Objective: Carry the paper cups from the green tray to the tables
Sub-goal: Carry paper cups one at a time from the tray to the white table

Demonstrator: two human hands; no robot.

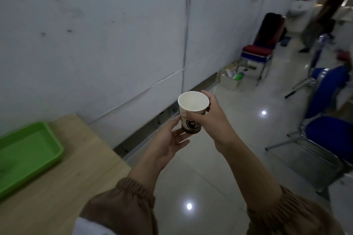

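Currently, head view. Paper cup [193, 112]: white with a dark printed band low on its wall, being held upright in the air above the tiled floor [219, 158], right of the tabletop [76, 173] and well apart from the green tray [28, 150].

Right hand [212, 120]: gripping the cup's upper wall, thumb on the near side, fingers curling round the far side.

Left hand [168, 139]: lying open, fingers nearly straight, touching the cup's lower wall and base from the left.

Green tray: sitting on the wooden tabletop at near left, beside the white wall [95, 34].

Brown sleeves [124, 206] are covering both forearms.

Blue chair [328, 133]: standing at right.

Red-and-blue chair [257, 51]: standing farther off by the wall.

Blurred person [324, 17]: standing at far right.
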